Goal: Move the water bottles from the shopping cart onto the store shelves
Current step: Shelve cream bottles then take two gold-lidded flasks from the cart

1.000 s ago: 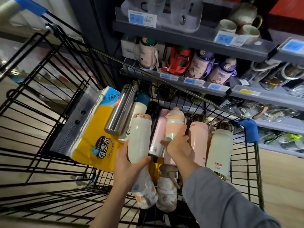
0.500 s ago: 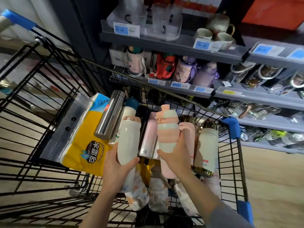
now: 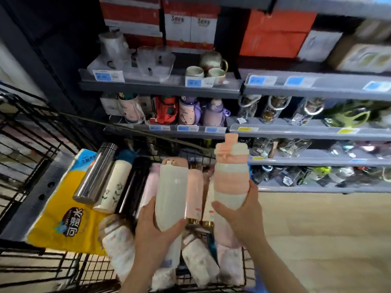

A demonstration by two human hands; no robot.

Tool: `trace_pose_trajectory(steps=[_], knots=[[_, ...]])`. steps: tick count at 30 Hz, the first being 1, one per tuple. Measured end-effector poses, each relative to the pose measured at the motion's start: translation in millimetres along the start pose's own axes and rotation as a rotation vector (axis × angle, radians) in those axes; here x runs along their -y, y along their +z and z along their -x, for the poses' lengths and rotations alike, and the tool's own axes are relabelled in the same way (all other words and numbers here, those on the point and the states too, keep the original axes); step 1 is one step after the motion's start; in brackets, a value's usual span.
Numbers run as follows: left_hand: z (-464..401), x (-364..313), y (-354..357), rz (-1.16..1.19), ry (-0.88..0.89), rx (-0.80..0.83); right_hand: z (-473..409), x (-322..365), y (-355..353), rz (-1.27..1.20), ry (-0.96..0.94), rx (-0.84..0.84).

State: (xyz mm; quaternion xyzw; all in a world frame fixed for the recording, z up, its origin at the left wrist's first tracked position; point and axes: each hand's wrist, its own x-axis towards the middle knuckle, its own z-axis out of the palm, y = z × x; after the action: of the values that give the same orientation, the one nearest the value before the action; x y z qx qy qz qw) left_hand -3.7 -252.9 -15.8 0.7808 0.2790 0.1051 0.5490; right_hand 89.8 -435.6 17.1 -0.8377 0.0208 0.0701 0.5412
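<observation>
Bottles are mid-lift, so the step in hand looks like carrying a pair from the shopping cart [image 3: 25, 132] up to the shelves [image 3: 160, 86]. The left hand [image 3: 157, 231] has fingers and thumb curled round the lower body of a white bottle with a pink cap [image 3: 172, 193], held upright above the cart's load. The right hand [image 3: 245, 216] grips a pink-and-white banded bottle [image 3: 230, 182] just beside it, raised higher, its cap level with the cart's far rim. Below them in the cart lie a steel flask [image 3: 95, 174], a white floral bottle [image 3: 113, 187], a black one and several pink ones. Next, I judge, each bottle needs an open slot; the shelf just beyond the cart's far rim holds children's bottles [image 3: 188, 111]. The yellow tissue pack [image 3: 63, 210] at the cart's left reads "可湿水" and "SOFT CLEAN"; the blue price tags [image 3: 102, 76] are too blurred to read.
</observation>
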Motion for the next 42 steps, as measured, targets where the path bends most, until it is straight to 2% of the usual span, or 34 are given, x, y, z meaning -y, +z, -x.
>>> trace_pose_trajectory(steps=[5,9,14,17,21,30,38,42], knots=[[34.0,-38.7,87.4,-0.064,0.055,0.03,-7.9,-32.8,-96.0,-0.096,-0.032,-0.056],[74.8,-77.7,179.9,-0.04,0.057,0.014,-21.3,-59.3,-198.4,-0.182,-0.006,-0.122],[101.8,-145.2,270.0,0.01,0.116,0.106,-40.3,-77.8,-315.0,-0.224,-0.025,-0.222],[106.3,-177.5,302.7,-0.031,0.171,0.15,-51.8,-80.1,-359.2,-0.267,-0.054,-0.284],[105.5,-208.6,323.8,-0.059,0.208,0.13,-68.3,-76.6,-389.7,-0.316,-0.09,-0.288],[67.1,-260.9,346.7,0.131,0.282,0.009,-126.4,-45.8,-422.2,-0.258,-0.246,-0.212],[-14.1,-302.1,370.6,0.301,0.369,0.015,-192.4,-6.5,-428.8,-0.268,-0.365,-0.217],[-61.9,-319.1,374.4,0.386,0.354,-0.011,-241.6,37.7,-426.4,-0.262,-0.431,-0.208]])
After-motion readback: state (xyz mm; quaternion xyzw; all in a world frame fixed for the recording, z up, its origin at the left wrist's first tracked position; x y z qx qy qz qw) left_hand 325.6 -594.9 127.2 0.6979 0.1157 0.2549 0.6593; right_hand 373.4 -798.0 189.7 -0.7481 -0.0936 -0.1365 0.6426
